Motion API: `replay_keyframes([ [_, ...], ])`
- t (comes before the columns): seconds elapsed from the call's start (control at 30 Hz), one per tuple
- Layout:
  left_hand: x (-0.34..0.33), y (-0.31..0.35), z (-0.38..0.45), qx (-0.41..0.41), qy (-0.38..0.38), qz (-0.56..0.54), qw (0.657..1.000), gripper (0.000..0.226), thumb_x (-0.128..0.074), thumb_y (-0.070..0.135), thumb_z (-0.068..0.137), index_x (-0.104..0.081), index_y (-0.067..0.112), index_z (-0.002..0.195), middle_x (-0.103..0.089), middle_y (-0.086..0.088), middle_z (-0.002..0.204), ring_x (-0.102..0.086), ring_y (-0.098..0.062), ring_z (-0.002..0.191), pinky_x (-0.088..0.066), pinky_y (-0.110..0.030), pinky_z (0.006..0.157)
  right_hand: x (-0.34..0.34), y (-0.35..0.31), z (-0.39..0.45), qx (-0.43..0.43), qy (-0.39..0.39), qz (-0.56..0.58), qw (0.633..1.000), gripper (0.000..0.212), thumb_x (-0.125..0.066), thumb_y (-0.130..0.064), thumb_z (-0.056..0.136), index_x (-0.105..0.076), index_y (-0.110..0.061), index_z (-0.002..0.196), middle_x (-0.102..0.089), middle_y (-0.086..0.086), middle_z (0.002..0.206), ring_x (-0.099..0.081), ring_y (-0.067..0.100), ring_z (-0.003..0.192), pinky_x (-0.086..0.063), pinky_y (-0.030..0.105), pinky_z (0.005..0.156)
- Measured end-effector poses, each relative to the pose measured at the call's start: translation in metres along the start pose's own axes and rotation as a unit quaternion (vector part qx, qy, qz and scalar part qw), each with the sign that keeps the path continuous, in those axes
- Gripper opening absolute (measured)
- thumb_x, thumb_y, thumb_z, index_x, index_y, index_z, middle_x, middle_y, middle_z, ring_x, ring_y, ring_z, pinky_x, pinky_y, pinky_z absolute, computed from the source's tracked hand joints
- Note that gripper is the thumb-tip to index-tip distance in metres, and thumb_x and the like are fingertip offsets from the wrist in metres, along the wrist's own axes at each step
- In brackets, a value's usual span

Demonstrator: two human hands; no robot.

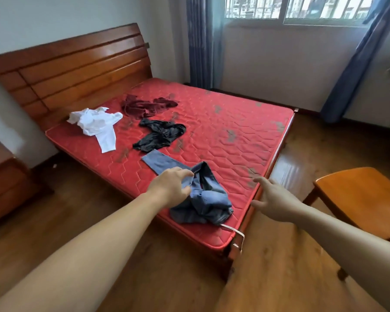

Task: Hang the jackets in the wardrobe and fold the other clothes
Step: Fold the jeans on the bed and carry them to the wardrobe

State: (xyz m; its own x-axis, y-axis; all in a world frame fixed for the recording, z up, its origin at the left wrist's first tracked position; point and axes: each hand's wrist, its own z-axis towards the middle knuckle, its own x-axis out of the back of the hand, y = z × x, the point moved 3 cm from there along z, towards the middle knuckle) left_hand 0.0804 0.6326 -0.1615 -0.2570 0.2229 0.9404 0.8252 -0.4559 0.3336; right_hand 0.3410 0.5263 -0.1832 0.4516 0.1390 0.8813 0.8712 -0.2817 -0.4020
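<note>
A crumpled pair of blue jeans (203,199) lies on the near corner of the red mattress (223,131). My left hand (171,185) pinches the denim at its left side. My right hand (273,197) hovers with spread fingers over the mattress's right edge, holding nothing. Farther up the bed lie a black garment (160,136), a dark red garment (144,106) and a white shirt (95,124), all loosely heaped. No wardrobe is in view.
A wooden headboard (77,66) backs the bed. A wooden chair (365,199) stands at the right, a bedside cabinet (7,176) at the left. A white strap (234,233) hangs off the mattress corner. Blue curtains (200,41) frame the window.
</note>
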Motion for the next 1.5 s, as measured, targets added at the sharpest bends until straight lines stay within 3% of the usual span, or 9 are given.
replay_keyframes([
  [0.3, -0.066, -0.043, 0.101, 0.041, -0.064, -0.036, 0.996, 0.048, -0.055, 0.031, 0.088, -0.049, 0.029, 0.136, -0.051, 0.001, 0.138, -0.048, -0.021, 0.126, -0.044, -0.040, 0.100, -0.032, 0.025, 0.095, -0.059, -0.058, -0.020, 0.996, 0.072, -0.065, -0.042, 0.086, -0.027, -0.028, 0.146, -0.035, 0.007, 0.145, -0.058, 0.022, 0.106, -0.051, 0.033, 0.089],
  [0.6, -0.148, -0.055, 0.181, 0.119, -0.139, -0.044, 0.982, 0.045, -0.053, 0.034, 0.088, -0.050, 0.030, 0.133, -0.053, 0.000, 0.135, -0.048, -0.024, 0.124, -0.043, -0.043, 0.099, -0.085, 0.057, 0.217, -0.021, -0.150, -0.011, 0.988, 0.068, -0.063, -0.044, 0.085, -0.032, -0.025, 0.143, -0.039, 0.008, 0.139, -0.060, 0.024, 0.101, -0.052, 0.039, 0.086],
  [0.87, -0.224, -0.079, 0.220, 0.190, -0.218, -0.017, 0.957, 0.058, -0.056, 0.033, 0.082, -0.043, 0.032, 0.139, -0.049, 0.003, 0.140, -0.045, -0.024, 0.128, -0.041, -0.041, 0.101, -0.155, 0.093, 0.307, -0.122, -0.208, 0.084, 0.967, 0.064, -0.063, -0.028, 0.083, -0.041, -0.012, 0.141, -0.054, 0.014, 0.130, -0.057, 0.024, 0.095, -0.042, 0.028, 0.077],
  [0.93, -0.247, -0.087, 0.226, 0.194, -0.247, -0.016, 0.949, 0.061, -0.057, 0.031, 0.083, -0.040, 0.031, 0.142, -0.044, 0.004, 0.145, -0.042, -0.025, 0.131, -0.039, -0.044, 0.103, -0.180, 0.097, 0.316, -0.156, -0.226, 0.101, 0.956, 0.057, -0.063, -0.028, 0.084, -0.046, -0.006, 0.134, -0.059, 0.013, 0.123, -0.059, 0.028, 0.103, -0.043, 0.030, 0.083],
  [1.07, -0.298, -0.108, 0.237, 0.184, -0.291, 0.015, 0.939, 0.074, -0.064, 0.036, 0.080, -0.030, 0.032, 0.146, -0.031, 0.007, 0.152, -0.029, -0.023, 0.139, -0.032, -0.047, 0.106, -0.238, 0.106, 0.328, -0.204, -0.251, 0.147, 0.935, 0.027, -0.066, -0.027, 0.079, -0.054, -0.010, 0.097, -0.062, 0.003, 0.088, -0.059, 0.023, 0.078, -0.043, 0.030, 0.067],
  [1.2, -0.338, -0.135, 0.240, 0.119, -0.339, 0.135, 0.924, 0.090, -0.067, 0.056, 0.076, -0.021, 0.029, 0.149, -0.019, 0.004, 0.157, -0.013, -0.024, 0.145, -0.022, -0.050, 0.112, -0.286, 0.116, 0.339, -0.262, -0.241, 0.194, 0.914, 0.035, -0.079, -0.018, 0.069, -0.049, -0.017, 0.087, -0.057, -0.004, 0.087, -0.055, 0.010, 0.073, -0.042, 0.022, 0.056],
  [1.33, -0.352, -0.158, 0.242, 0.082, -0.257, 0.148, 0.952, 0.056, -0.061, 0.053, 0.081, -0.048, 0.030, 0.130, -0.043, 0.007, 0.141, -0.034, -0.020, 0.133, -0.026, -0.043, 0.104, -0.320, 0.120, 0.347, -0.328, -0.236, 0.272, 0.873, 0.058, -0.083, -0.012, 0.067, -0.057, -0.006, 0.118, -0.064, 0.013, 0.113, -0.064, 0.029, 0.103, -0.053, 0.041, 0.090],
  [1.43, -0.350, -0.166, 0.244, 0.108, -0.233, 0.059, 0.965, 0.027, -0.056, 0.044, 0.086, -0.057, 0.028, 0.108, -0.057, 0.006, 0.120, -0.050, -0.021, 0.119, -0.029, -0.040, 0.096, -0.309, 0.107, 0.361, -0.251, -0.165, 0.188, 0.935, 0.024, -0.071, -0.019, 0.076, -0.064, -0.004, 0.094, -0.064, 0.014, 0.092, -0.061, 0.028, 0.086, -0.050, 0.041, 0.078],
  [1.5, -0.339, -0.170, 0.249, 0.165, -0.234, -0.045, 0.957, 0.020, -0.053, 0.043, 0.089, -0.057, 0.027, 0.101, -0.062, 0.003, 0.112, -0.056, -0.026, 0.111, -0.035, -0.039, 0.092, -0.288, 0.090, 0.372, -0.200, -0.134, 0.204, 0.949, 0.018, -0.064, -0.018, 0.081, -0.059, -0.001, 0.079, -0.059, 0.013, 0.075, -0.053, 0.023, 0.072, -0.046, 0.039, 0.068],
])
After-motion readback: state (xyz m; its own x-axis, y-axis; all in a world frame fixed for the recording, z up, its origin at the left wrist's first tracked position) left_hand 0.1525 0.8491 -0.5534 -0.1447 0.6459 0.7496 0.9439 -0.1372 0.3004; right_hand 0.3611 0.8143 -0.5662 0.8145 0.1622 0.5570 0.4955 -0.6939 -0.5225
